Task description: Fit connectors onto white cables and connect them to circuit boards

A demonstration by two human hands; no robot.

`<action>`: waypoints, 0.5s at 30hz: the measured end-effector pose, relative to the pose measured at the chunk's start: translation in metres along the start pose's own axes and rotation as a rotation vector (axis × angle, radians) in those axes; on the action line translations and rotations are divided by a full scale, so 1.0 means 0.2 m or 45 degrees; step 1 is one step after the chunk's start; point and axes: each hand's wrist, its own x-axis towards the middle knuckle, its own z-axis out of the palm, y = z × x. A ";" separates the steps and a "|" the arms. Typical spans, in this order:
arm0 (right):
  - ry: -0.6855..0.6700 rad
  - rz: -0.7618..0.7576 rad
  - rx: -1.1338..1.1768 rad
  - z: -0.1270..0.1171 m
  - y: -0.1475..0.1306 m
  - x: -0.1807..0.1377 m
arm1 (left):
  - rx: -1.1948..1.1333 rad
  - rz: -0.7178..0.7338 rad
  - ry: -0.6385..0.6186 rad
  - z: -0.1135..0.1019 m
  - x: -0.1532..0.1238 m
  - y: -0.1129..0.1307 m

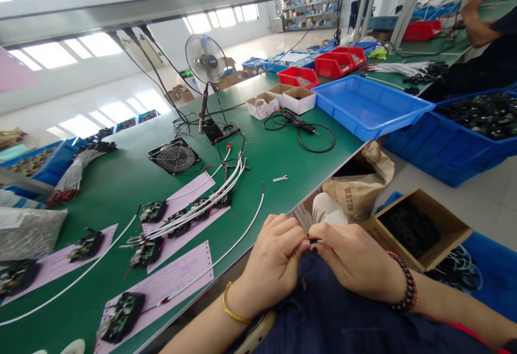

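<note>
My left hand (277,257) and my right hand (355,262) meet above my lap, just off the table's front edge. Both are closed, fingertips pinching a small black piece (315,241); most of it is hidden, so its exact kind is unclear. Nearest on the table lies a white cable (242,238) with bare wire ends, running towards a circuit board in a black housing (123,316) on a pink sheet (191,273). A small open-ended wrench (280,179) lies beyond my left hand.
Further back are a bundle of white cables (210,198), a square fan (174,156), a soldering iron in its stand (204,106) and an electric screwdriver (299,121). A blue tray (369,106) sits at the table edge; a cardboard box (444,246) stands right. Another person's arm (479,22) shows far right.
</note>
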 end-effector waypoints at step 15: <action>-0.068 -0.069 0.066 0.00 0.00 -0.01 | -0.016 0.088 0.139 0.00 -0.05 0.02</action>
